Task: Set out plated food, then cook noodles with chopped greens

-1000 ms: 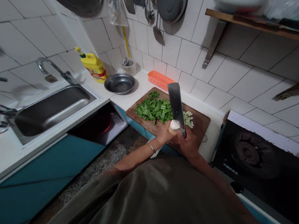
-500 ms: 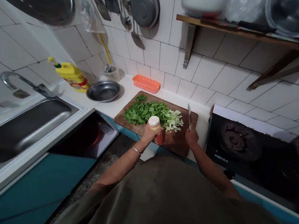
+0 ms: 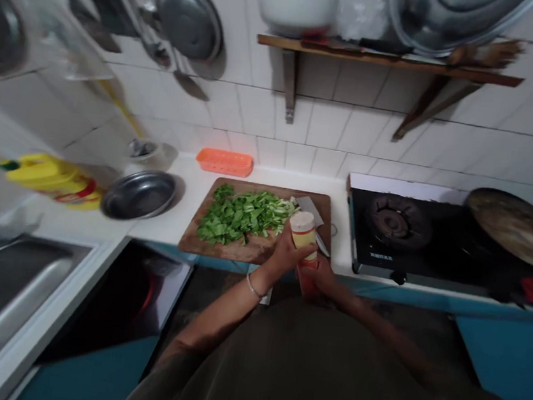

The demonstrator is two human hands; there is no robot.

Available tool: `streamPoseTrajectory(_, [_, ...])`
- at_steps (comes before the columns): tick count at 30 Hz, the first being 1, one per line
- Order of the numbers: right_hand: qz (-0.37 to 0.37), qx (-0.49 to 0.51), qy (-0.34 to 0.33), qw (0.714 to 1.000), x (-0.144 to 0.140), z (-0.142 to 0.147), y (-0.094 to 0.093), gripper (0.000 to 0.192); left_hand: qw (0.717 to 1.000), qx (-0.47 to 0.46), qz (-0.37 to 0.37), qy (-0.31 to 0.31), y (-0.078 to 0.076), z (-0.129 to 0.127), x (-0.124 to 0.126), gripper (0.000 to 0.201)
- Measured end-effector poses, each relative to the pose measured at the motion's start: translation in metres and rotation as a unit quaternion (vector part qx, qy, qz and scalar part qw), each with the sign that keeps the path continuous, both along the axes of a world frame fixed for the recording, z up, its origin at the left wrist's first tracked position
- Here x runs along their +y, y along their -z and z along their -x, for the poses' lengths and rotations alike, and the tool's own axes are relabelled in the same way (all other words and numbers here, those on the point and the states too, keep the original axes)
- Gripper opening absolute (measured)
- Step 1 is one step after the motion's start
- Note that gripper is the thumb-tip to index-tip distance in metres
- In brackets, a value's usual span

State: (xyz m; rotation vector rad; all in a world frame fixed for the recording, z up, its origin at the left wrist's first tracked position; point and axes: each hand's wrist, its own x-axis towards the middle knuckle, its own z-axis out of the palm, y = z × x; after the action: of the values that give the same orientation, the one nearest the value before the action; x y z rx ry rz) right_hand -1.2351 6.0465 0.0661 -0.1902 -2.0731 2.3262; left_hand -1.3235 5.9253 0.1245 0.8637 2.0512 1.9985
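The left hand (image 3: 285,253) is wrapped round the upper part of a bottle (image 3: 303,235), just below its white lid (image 3: 302,221), with the thumb across the yellow label. The right hand (image 3: 321,275) closes on the red lower part, so the bottle sits between the two palms, lid up and leaning slightly. The right fingers are partly hidden behind it. The bottle is in front of the front edge of a wooden chopping board (image 3: 254,248), towards the board's front right corner, with its base close to the person's dark shirt (image 3: 314,372).

Just beyond the bottle, a knife (image 3: 312,209) lies near the board's right edge, part of it hidden by the bottle. Chopped greens (image 3: 240,215) cover the board's middle and left, paler pieces nearest the knife.

The board rests at the front edge of the bench (image 3: 159,231). An orange basket (image 3: 225,163) stands past the board's back left corner, against the tiled wall. Left of the board is a metal bowl (image 3: 139,196), with a yellow jug (image 3: 54,181) beside it, and the sink (image 3: 9,299) lies nearer the bench's left end. On the right, a stove (image 3: 433,257) carries a pan (image 3: 518,229) over its right side.
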Motion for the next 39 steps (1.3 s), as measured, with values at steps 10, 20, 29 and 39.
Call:
streamPoseTrajectory(10, [-0.026, -0.018, 0.202, 0.979, 0.023, -0.096, -0.008, 0.043, 0.954, 0.255, -0.037, 0.153, -0.021, -0.003, 0.024, 0.018])
streamPoseTrajectory(20, [-0.042, -0.011, 0.246, 0.968, 0.071, -0.218, -0.007, 0.044, 0.953, 0.195, -0.082, 0.218, -0.039, -0.117, 0.085, 0.009])
streamPoseTrajectory(29, [0.125, 0.052, 0.152, 0.979, 0.131, -0.327, -0.038, 0.055, 0.855, 0.493, -0.162, -0.021, -0.072, -0.273, 0.183, 0.006])
streamPoseTrajectory(39, [0.089, 0.112, 0.206, 0.968, 0.144, -0.365, -0.066, 0.058, 0.830, 0.518, -0.195, 0.071, -0.088, -0.318, 0.211, 0.006])
